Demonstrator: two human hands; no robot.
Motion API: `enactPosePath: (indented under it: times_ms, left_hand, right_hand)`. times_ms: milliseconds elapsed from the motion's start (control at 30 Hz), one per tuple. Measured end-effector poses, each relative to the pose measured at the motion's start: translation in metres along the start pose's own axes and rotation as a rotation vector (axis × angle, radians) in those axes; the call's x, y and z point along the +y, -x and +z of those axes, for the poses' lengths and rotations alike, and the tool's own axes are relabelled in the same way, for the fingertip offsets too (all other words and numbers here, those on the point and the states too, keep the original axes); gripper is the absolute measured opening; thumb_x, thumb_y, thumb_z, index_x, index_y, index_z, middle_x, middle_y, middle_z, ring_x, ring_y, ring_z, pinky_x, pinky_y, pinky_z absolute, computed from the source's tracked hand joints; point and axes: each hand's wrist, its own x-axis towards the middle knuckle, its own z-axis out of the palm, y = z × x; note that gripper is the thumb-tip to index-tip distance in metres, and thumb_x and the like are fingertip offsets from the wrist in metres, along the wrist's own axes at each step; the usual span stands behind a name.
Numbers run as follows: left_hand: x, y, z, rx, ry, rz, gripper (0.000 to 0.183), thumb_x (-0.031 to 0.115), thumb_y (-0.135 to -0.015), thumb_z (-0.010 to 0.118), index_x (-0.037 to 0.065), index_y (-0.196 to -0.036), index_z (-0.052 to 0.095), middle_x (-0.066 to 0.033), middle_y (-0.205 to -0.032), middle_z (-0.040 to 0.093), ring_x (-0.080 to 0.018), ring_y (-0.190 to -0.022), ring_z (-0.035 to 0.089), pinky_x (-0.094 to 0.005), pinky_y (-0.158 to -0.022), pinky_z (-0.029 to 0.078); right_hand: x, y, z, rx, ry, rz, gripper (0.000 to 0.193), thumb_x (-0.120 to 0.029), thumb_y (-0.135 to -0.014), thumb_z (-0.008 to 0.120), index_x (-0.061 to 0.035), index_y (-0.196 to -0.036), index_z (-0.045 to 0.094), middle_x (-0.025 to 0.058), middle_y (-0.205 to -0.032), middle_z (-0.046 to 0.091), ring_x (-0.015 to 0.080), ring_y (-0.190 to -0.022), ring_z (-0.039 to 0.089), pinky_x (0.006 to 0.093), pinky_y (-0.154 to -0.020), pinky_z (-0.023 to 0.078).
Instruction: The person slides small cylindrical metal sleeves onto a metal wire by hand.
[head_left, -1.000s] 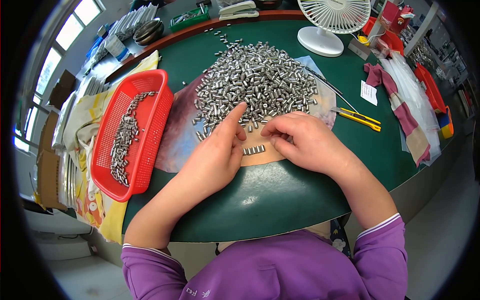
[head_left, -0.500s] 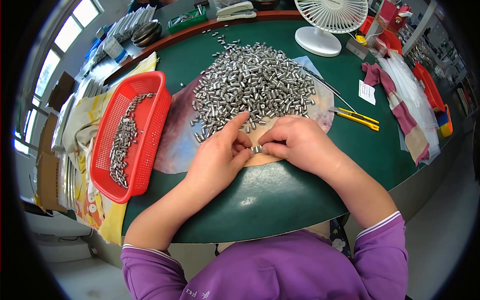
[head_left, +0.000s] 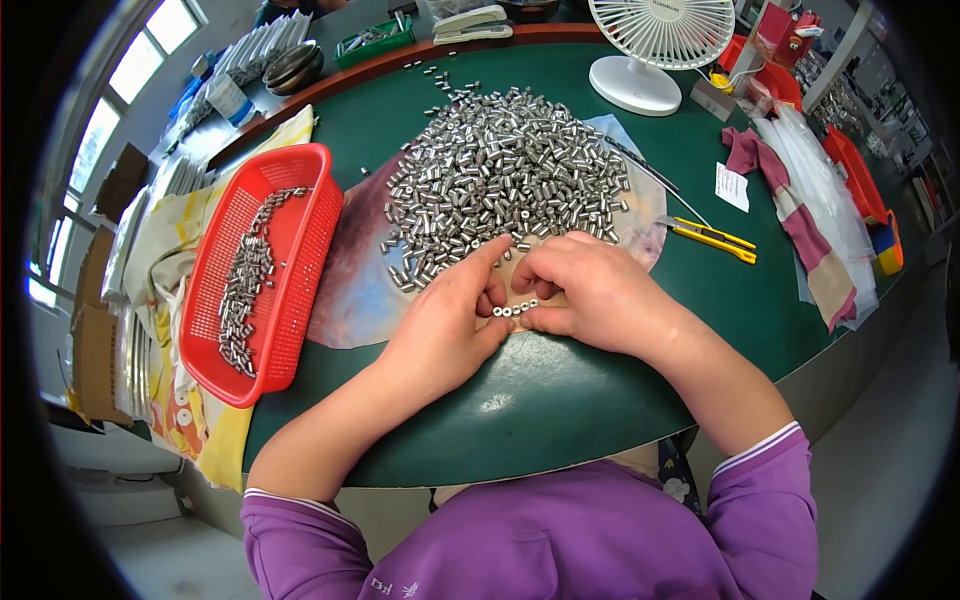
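Between my fingertips is a short row of several small metal cylinders, their round ends with dark centres facing me. My left hand pinches the row's left end, its index finger reaching up toward the pile. My right hand pinches the right end with thumb and fingers. Just beyond both hands lies a large heap of loose metal cylinders on a coloured sheet. At the left, a red plastic basket holds more of these cylinders along its bottom.
A yellow utility knife and thin dark rods lie right of the heap. Behind them stands a white fan. A paper slip and a maroon-and-beige cloth are farther right. Patterned cloth lies under the basket.
The row between my fingers has turned so that the cylinders' round ends show instead of their sides. Both hands have shifted slightly; the basket and heap look the same.
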Motion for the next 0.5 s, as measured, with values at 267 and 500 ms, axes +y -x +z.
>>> enactPosePath:
  times_ms: [267, 500]
  left_hand:
    - [0.006, 0.001, -0.002, -0.012, -0.06, 0.043, 0.07, 0.0, -0.075, 0.066, -0.003, -0.139, 0.036, -0.0112, -0.091, 0.058, -0.0241, -0.083, 0.059, -0.0358, -0.077, 0.05]
    - [0.005, 0.002, -0.003, -0.02, -0.058, 0.004, 0.073, -0.006, -0.076, 0.064, 0.003, -0.142, 0.034, -0.0053, -0.092, 0.055, -0.0135, -0.079, 0.053, -0.0268, -0.073, 0.047]
  right_hand:
    - [0.004, 0.002, 0.002, 0.03, 0.005, -0.087, 0.021, -0.015, -0.072, 0.075, -0.0093, -0.09, 0.065, 0.004, -0.082, 0.06, 0.0229, -0.085, 0.058, 0.0365, -0.076, 0.049]
    - [0.004, 0.004, -0.006, -0.036, -0.019, 0.001, 0.019, -0.009, -0.073, 0.072, -0.0076, -0.09, 0.064, 0.0044, -0.086, 0.062, 0.0236, -0.087, 0.059, 0.0364, -0.076, 0.049]
